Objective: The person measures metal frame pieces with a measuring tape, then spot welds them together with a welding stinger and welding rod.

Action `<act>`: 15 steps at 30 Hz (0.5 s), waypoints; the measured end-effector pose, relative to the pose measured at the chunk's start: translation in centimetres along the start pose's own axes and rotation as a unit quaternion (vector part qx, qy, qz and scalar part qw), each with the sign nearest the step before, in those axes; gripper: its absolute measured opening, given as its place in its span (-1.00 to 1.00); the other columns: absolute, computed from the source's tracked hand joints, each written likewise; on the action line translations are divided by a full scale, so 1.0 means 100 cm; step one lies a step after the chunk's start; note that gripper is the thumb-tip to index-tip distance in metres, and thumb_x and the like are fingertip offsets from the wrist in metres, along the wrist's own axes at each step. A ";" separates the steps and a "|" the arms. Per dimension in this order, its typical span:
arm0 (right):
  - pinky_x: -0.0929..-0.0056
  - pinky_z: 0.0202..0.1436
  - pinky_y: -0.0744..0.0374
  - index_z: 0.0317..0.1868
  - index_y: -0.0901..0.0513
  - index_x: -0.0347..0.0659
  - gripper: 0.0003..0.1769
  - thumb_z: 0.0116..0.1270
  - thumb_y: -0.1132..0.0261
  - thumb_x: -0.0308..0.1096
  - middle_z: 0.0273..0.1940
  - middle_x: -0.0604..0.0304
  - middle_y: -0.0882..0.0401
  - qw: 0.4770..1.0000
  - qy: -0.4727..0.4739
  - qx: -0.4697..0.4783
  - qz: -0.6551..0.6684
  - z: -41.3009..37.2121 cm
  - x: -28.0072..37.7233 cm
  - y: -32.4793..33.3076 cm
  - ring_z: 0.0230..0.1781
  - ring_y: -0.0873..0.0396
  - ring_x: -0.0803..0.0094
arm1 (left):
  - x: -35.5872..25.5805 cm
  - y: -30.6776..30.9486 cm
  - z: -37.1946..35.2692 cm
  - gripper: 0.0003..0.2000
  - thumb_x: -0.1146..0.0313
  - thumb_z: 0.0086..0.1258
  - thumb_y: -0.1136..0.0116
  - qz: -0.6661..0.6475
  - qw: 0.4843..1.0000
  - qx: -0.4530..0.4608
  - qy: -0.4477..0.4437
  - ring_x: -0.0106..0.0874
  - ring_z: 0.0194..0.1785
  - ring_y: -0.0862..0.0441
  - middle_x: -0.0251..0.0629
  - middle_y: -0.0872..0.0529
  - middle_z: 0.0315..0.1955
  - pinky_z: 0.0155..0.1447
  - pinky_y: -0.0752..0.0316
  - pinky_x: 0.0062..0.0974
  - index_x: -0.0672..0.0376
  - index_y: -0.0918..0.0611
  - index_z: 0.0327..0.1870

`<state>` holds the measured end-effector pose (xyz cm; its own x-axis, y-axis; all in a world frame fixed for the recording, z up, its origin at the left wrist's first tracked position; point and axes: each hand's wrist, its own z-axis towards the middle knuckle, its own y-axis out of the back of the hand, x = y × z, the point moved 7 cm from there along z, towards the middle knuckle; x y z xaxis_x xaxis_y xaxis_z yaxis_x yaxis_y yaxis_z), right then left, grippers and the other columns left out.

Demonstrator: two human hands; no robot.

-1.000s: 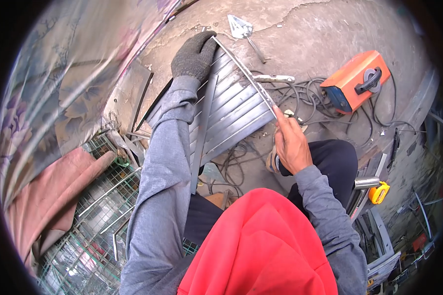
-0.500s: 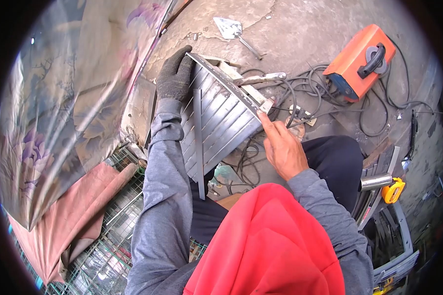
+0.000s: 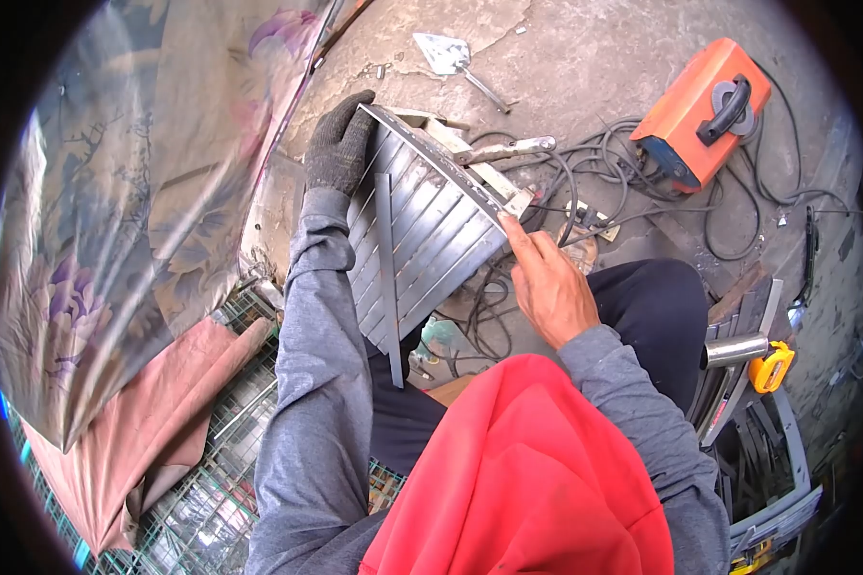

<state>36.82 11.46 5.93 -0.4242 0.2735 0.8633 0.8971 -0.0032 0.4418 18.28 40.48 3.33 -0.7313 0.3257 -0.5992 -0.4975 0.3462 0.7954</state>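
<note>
At the centre of the view, a slatted metal panel (image 3: 431, 230) stands tilted on the concrete floor (image 3: 585, 67) between the person's 2 arms, its slats running from 7 o'clock up toward 1 o'clock. A flat rail (image 3: 441, 165) caps its upper edge, and 1 loose flat bar (image 3: 387, 287) lies across the slats, pointing to 6 o'clock.

The left hand (image 3: 338, 144), in a dark knit glove, sits at 11 o'clock of the panel, its fingers curled and clamped over the upper corner. The bare right hand (image 3: 545, 283) is at the panel's 4 o'clock corner, fingers (image 3: 520, 240) stretched out close together with their tips against the rail's end. Whether the thumb pinches the metal from beneath is hidden.

At 2 o'clock an orange welder (image 3: 702, 113) rests on the floor, with black cables (image 3: 609, 177) looping from it toward the panel. A trowel (image 3: 448, 53) lies at 12 o'clock. At 4 o'clock a yellow tape measure (image 3: 770, 367) sits just beside a metal tube (image 3: 735, 351). A flowered sheet (image 3: 134, 192) fills 9 o'clock, with a pink cloth (image 3: 134, 422) and wire mesh (image 3: 211, 479) at 7 o'clock.
</note>
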 end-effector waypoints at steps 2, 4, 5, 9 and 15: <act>0.07 0.00 -0.62 0.53 -0.34 -0.13 -0.29 0.35 -0.26 -0.51 -0.04 0.01 -0.50 1.000 0.000 0.000 0.000 0.000 0.000 0.000 -0.06 -0.61 -0.02 | 0.003 -0.001 0.000 -0.66 0.11 0.53 -0.19 -0.019 1.000 0.007 0.011 -0.23 0.30 -0.61 -0.19 -0.74 0.17 0.41 -0.44 -0.32 -0.05 -0.71 0.23; 0.07 0.00 -0.62 0.53 -0.35 -0.12 -0.29 0.35 -0.26 -0.52 -0.05 0.01 -0.50 1.000 0.006 -0.011 0.002 0.000 0.000 0.001 -0.07 -0.61 -0.03 | 0.003 -0.001 0.002 -0.66 0.10 0.54 -0.17 -0.009 1.000 0.010 0.014 -0.23 0.30 -0.60 -0.19 -0.74 0.17 0.42 -0.43 -0.31 -0.05 -0.72 0.22; 0.07 0.00 -0.62 0.53 -0.35 -0.12 -0.29 0.35 -0.26 -0.52 -0.05 0.01 -0.50 1.000 0.006 -0.010 0.002 0.000 0.001 0.001 -0.07 -0.61 -0.03 | 0.003 -0.002 0.002 -0.66 0.08 0.55 -0.15 0.001 1.000 0.013 0.017 -0.23 0.31 -0.60 -0.19 -0.74 0.17 0.42 -0.42 -0.31 -0.05 -0.72 0.22; 0.07 0.00 -0.62 0.52 -0.36 -0.13 -0.29 0.34 -0.25 -0.52 -0.06 0.00 -0.51 1.000 0.005 -0.009 0.007 0.000 0.002 0.002 -0.07 -0.61 -0.03 | 0.005 -0.003 0.002 -0.65 0.06 0.55 -0.13 0.010 1.000 0.016 0.017 -0.22 0.32 -0.59 -0.19 -0.73 0.18 0.44 -0.41 -0.30 -0.06 -0.72 0.22; 0.07 -0.01 -0.62 0.52 -0.36 -0.13 -0.29 0.34 -0.25 -0.53 -0.07 -0.01 -0.51 1.000 0.001 -0.003 0.009 0.000 0.001 0.002 -0.08 -0.61 -0.04 | 0.012 -0.004 0.004 -0.65 0.07 0.55 -0.14 0.000 1.000 0.020 0.018 -0.21 0.32 -0.59 -0.20 -0.73 0.18 0.44 -0.41 -0.31 -0.06 -0.72 0.23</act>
<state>36.92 11.51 6.09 -0.4090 0.2716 0.8712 0.9034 -0.0140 0.4285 17.79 41.03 2.30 -0.7481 0.2941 -0.5948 -0.4790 0.3810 0.7908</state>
